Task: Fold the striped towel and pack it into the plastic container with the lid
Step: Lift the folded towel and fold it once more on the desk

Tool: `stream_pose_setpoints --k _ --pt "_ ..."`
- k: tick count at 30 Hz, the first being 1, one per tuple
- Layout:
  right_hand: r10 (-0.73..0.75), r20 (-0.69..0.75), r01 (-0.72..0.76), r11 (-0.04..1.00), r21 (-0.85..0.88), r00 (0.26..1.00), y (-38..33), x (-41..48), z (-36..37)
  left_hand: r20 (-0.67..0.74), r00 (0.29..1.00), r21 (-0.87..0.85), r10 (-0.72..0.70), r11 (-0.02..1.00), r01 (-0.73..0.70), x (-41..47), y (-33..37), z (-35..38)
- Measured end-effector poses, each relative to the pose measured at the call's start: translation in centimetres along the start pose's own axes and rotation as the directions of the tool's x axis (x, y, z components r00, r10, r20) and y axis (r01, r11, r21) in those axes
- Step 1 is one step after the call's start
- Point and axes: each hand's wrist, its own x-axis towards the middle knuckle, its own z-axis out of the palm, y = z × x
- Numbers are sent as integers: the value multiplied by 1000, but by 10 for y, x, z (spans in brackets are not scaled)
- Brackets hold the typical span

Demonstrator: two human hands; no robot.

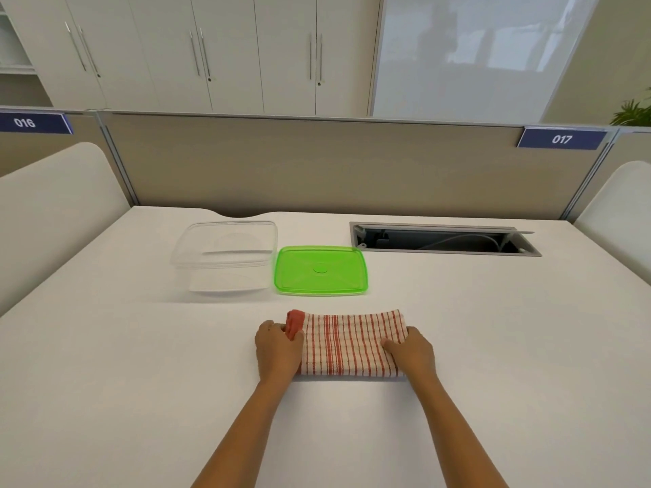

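Observation:
The red-and-white striped towel [347, 343] lies folded into a flat rectangle on the white desk [123, 364], in front of me. My left hand [276, 348] grips its left end, where a red edge bunches up. My right hand [412, 353] grips its right end, fingers over the top. Behind the towel, a clear plastic container [225, 258] stands without a lid. Its green lid [321, 270] lies flat on the desk just to the right of it.
An open cable hatch [444, 239] is sunk in the desk at the back right. A beige partition [317, 163] closes the far edge. White side panels stand at the left [53, 213] and right [620, 206].

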Motion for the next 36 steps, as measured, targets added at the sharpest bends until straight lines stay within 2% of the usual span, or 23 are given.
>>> stream_pose_setpoints --k 2,5,9,11,14,18,21,25,29,32,34,36 --pt "40 59 -51 980 194 997 0 3 -4 55 998 -143 -32 989 39 4 4 -2" --pt "53 120 -98 908 408 991 0 5 -10 138 988 -254 -68 962 102 6 5 -8" --pt "-19 173 -73 856 511 985 -6 5 -17 222 970 -303 -95 939 161 14 3 -13" --pt "-73 209 -57 828 558 975 -11 6 -22 311 939 -427 -149 861 277 19 6 -19" --pt "-143 230 -27 794 608 963 -17 7 -30 501 847 -558 -177 682 473 27 9 -36" --pt "-251 250 35 768 640 935 -30 5 -41 718 686 -508 -114 588 629 34 3 -55" --pt "-349 244 111 746 657 905 -45 2 -52 791 607 -483 -75 533 695 32 -3 -55" --pt "-487 258 199 703 683 835 -73 -8 -70 863 504 -473 35 407 782 19 -5 -43" --pt "-561 232 247 648 720 795 -93 -12 -81 903 408 -428 132 347 835 3 2 -30" --pt "-579 203 257 613 747 789 -99 -11 -84 887 408 -457 218 275 846 -7 8 -21" --pt "-578 190 260 606 752 794 -98 -10 -86 855 449 -506 260 226 833 -10 13 -18" --pt "-564 178 264 613 744 807 -95 -9 -88 806 520 -570 283 137 810 -7 17 -21"
